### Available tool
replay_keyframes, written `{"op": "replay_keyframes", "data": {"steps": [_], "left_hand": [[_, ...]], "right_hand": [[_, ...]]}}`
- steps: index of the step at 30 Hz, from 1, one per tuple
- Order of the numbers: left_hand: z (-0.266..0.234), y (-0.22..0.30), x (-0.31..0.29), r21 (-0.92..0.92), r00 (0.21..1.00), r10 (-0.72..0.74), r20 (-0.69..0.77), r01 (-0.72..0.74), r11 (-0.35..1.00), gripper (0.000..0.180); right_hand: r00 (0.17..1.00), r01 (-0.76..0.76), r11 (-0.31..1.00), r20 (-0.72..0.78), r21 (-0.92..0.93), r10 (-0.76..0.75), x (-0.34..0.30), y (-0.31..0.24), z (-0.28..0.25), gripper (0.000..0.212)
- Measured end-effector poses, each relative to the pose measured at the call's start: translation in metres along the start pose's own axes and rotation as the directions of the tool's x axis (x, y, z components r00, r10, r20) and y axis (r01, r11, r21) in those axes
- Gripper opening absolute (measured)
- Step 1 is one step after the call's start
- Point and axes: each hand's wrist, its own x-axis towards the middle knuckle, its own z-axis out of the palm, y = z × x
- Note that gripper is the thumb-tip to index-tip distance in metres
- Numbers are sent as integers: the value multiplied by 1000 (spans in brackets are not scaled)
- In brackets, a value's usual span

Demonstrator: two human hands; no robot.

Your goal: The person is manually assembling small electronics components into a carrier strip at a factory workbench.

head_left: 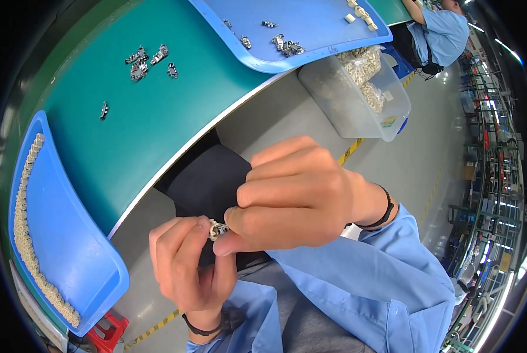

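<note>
- The green workbench [151, 117] fills the picture from nine to twelve o'clock, its pale edge curving down toward the middle.
- A blue tray [69, 247] lies at eight o'clock with a row of small cream plastic pieces [25, 200] lined along its outer rim.
- A second blue tray [310, 23] sits at twelve o'clock, bearing a scatter of small metal clips [287, 46].
- A clear plastic bin [357, 100] hangs just below that tray at one o'clock, with bags of pale parts inside.
- Another person in a blue shirt [442, 32] sits at the far bench at one o'clock.
- The right hand [301, 197], at the centre, is curled nearly closed, thumb and forefinger pinching one end of a small cream-and-metal part [218, 229].
- The left hand [190, 265], at six o'clock, is also curled tight, fingertips gripping the other end of the same part.
- More loose metal clips [149, 59] lie on the bench at eleven o'clock.
- The part sits between both hands, below the bench edge, over the lap.
</note>
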Motion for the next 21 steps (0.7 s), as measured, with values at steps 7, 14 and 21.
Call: {"op": "replay_keyframes", "data": {"steps": [7, 14, 21], "left_hand": [[5, 2, 0, 28, 999, 44, -3, -44, 999, 37], [7, 5, 2, -12, 999, 37, 19, -37, 999, 33], [1, 5, 12, 74, 998, 37, 41, -40, 996, 35]], "right_hand": [[999, -46, 999, 21, -3, 46, -2, -3, -6, 31], [996, -79, 997, 39, -6, 79, -2, -3, -9, 31], [999, -31, 967, 23, -252, 38, -4, -9, 7, 23]]}}
